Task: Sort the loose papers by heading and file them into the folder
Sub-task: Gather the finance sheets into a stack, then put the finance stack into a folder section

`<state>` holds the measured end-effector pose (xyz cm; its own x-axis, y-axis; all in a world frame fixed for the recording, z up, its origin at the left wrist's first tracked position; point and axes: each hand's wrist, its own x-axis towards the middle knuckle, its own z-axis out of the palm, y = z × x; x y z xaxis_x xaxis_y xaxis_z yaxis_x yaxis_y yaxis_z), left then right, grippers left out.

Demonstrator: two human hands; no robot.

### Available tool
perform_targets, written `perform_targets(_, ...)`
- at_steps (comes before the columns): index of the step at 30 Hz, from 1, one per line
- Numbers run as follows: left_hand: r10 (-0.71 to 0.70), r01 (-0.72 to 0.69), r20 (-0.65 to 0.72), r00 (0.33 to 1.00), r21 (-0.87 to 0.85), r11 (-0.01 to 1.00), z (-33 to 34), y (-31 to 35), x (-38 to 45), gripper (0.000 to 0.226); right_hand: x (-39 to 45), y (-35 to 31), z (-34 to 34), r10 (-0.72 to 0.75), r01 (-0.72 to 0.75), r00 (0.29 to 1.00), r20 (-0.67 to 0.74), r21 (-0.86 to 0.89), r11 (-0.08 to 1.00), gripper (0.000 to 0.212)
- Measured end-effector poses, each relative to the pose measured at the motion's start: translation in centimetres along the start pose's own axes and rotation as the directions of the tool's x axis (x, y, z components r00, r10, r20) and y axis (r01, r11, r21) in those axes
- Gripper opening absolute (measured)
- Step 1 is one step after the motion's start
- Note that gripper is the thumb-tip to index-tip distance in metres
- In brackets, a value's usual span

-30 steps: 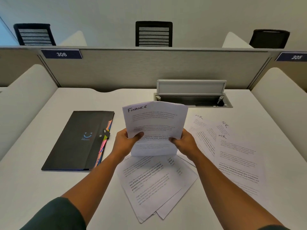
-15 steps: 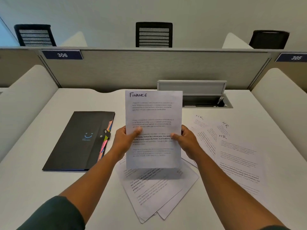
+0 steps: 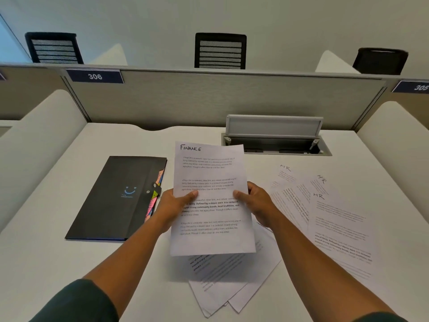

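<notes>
Both hands hold up a white sheet headed FINANCE (image 3: 210, 182) over the middle of the desk. My left hand (image 3: 173, 205) grips its left edge and my right hand (image 3: 257, 202) grips its right edge, thumbs on the front. Beneath it lies a loose pile of printed sheets (image 3: 232, 282), partly hidden. Three overlapping sheets headed HR (image 3: 334, 219) are spread on the right. A black folder (image 3: 116, 198) with a blue smile mark lies shut on the left, coloured tabs showing at its right edge.
An open cable hatch (image 3: 276, 140) with a raised grey lid sits in the desk behind the papers. A grey partition (image 3: 209, 98) closes off the back, with rounded white dividers (image 3: 44, 133) at both sides. Black chairs stand beyond.
The FINANCE sheet, curled over a second ago, has been straightened and tilted flatter, lower over the pile. Both hands kept their grip and dropped slightly.
</notes>
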<state>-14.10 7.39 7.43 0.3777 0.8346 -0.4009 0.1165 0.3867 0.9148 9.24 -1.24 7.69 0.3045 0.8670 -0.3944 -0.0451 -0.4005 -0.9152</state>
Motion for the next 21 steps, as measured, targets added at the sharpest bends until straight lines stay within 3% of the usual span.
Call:
perform_targets(5, -0.022, 0.026, -0.045, 0.999, 0.101, 0.995, -2.6, -1.3, 1.2, 0.023, 1.1, 0.4, 1.7, 0.013, -0.015, 0.999, -0.036, -0.062, 0.998, 0.033)
perform_targets(8, 0.01, 0.014, -0.228, 0.974, 0.104, 0.994, -4.5, -2.2, 2.4, 0.013, 1.8, 0.5, 2.6, 0.024, -0.029, 0.996, -0.088, -0.062, 0.998, 0.035)
perform_targets(11, 0.137, -0.008, -0.43, 0.892, 0.289, 0.957, -6.8, -2.5, 2.9, 0.011, 2.7, 0.5, 3.4, 0.035, -0.043, 0.99, -0.138, -0.055, 0.998, 0.034)
perform_targets(15, 0.273, 0.09, -0.492, 0.827, 0.595, 0.798, -10.2, -3.3, 3.7, 0.022, 3.5, 0.3, 4.5, 0.047, -0.053, 0.983, -0.177, -0.028, 0.998, 0.028)
perform_targets(21, 0.306, 0.228, -0.383, 0.872, 0.869, 0.439, -13.0, -4.6, 5.2, 0.075, 4.8, 1.1, 6.0, 0.062, -0.063, 0.976, -0.207, 0.005, 0.998, 0.03)
